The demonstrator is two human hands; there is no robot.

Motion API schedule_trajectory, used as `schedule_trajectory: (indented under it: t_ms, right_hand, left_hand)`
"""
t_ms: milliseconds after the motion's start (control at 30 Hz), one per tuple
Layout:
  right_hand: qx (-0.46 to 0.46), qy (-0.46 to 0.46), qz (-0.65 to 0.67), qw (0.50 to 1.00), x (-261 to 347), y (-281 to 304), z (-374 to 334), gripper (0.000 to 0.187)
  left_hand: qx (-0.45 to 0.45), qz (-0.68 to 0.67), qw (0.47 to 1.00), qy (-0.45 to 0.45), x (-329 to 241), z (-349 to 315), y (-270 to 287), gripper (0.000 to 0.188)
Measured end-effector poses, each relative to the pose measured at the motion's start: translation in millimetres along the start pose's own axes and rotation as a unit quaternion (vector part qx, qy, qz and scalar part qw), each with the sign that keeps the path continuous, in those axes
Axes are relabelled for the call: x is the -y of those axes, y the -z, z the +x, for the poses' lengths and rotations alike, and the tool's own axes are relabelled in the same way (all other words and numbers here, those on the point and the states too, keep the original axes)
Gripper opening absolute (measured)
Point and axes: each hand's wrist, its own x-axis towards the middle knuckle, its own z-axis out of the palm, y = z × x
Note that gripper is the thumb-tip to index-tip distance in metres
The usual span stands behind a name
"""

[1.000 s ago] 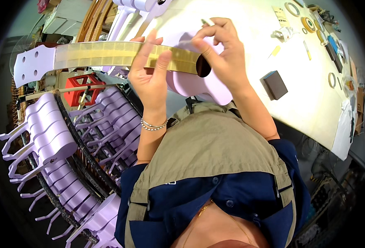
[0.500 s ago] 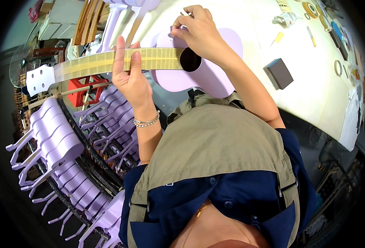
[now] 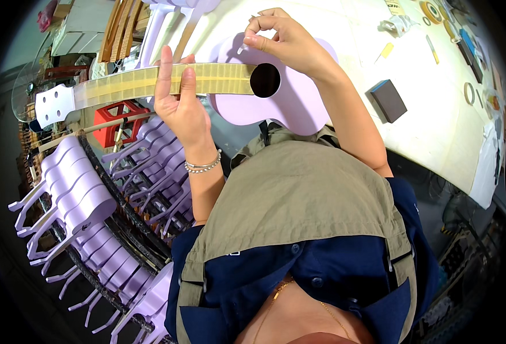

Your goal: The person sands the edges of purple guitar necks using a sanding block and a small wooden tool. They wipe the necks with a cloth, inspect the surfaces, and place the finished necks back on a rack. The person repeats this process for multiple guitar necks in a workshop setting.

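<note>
A lilac ukulele (image 3: 293, 109) lies at the table's near edge, its neck pointing left. Translucent yellow tape covers the fretboard (image 3: 127, 90), up to the dark round soundhole (image 3: 265, 80). My left hand (image 3: 183, 109) grips the neck, thumb across the fretboard and index finger stretched upward; its other fingers are partly hidden behind the neck. Over the upper part of the body, my right hand (image 3: 287, 43) pinches a small pale strip (image 3: 241, 50) that pokes out below the fingertips. What the strip is made of is too small to tell.
Racks of lilac ukuleles (image 3: 81, 183) stand at my left, by a red plastic stand (image 3: 115, 123). Another lilac ukulele (image 3: 160, 34) lies at the back. On the white table (image 3: 425, 132) are a dark sanding block (image 3: 389, 101), a yellow-handled blade (image 3: 385, 52) and tape rolls (image 3: 430, 12).
My right hand has shifted slightly right and the pale strip now shows below its fingertips. The ukulele has moved a little; my left hand keeps its grip on the neck.
</note>
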Motion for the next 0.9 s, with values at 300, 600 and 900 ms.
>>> schedule_trajectory:
  t_ms: [300,600,900]
  right_hand:
    - [-0.134,0.083,-0.268,0.950,-0.7,-20.9,3.6,0.027]
    - [-0.250,-0.034,-0.377,0.891,4.2,20.8,-3.5,0.050]
    - [-0.300,-0.284,-0.578,0.704,-137.4,223.2,-169.8,0.035]
  left_hand:
    - [0.006,0.012,1.000,-0.013,0.1,-0.7,-1.8,0.046]
    - [0.032,0.025,0.999,-0.003,2.7,1.9,3.8,0.060]
    - [-0.038,-0.018,0.992,-0.120,10.1,11.0,-19.1,0.084]
